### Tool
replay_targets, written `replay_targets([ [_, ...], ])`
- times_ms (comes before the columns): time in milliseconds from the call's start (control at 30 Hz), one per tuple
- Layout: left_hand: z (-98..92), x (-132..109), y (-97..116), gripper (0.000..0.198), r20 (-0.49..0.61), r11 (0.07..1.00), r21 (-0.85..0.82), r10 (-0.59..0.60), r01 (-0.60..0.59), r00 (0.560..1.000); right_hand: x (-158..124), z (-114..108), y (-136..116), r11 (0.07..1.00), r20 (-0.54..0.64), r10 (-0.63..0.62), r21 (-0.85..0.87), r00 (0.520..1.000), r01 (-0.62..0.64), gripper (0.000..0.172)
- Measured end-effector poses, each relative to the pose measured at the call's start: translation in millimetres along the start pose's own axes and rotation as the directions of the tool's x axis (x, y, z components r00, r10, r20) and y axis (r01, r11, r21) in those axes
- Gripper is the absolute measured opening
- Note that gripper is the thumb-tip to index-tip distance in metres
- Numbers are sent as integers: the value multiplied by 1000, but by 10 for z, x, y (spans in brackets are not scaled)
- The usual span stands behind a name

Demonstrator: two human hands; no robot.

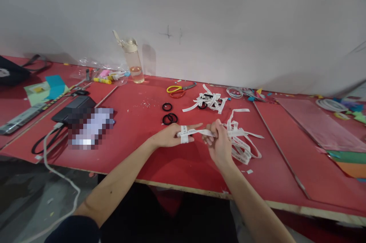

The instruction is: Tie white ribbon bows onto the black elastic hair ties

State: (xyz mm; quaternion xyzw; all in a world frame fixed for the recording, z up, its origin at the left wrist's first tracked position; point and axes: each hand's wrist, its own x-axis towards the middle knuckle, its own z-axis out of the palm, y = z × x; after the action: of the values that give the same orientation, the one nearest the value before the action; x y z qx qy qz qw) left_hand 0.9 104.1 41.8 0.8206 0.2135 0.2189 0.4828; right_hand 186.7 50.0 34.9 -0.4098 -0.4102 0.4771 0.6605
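Your head cam looks forward and down, close over the table. You get left hand and right hand mid-frame, wall beyond.

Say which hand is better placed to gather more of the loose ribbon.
Probably the right hand: it is right beside the loose ribbon and grips a strand. The left hand is farther off, with a ribbon wrap around its fingers.

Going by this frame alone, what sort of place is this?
Probably a craft or small-assembly workspace, though I can't tell which: the red tabletop holds loops of printed white ribbon, black rings and a yellow-handled tool.
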Motion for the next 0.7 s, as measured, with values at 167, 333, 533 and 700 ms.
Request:
replay_targets([
  [167,4,-54,-2,61,-140,958,-283,5,-44,990,0,39,23,1000,2,0,-15,1000,0,62],
  [333,78,-21,-91,64,-224,768,-610,66,-193,972,-61,33,87,996,15,-77,-49,997,77,52],
  [533,33,32,17,63,-351,612,-741,0,-278,937,-151,15,28,957,199,-115,-240,973,162,23],
  [700,-28,19,48,62,-392,525,-791,-40,-315,919,-161,27,34,938,182,-230,-221,956,268,16],
])
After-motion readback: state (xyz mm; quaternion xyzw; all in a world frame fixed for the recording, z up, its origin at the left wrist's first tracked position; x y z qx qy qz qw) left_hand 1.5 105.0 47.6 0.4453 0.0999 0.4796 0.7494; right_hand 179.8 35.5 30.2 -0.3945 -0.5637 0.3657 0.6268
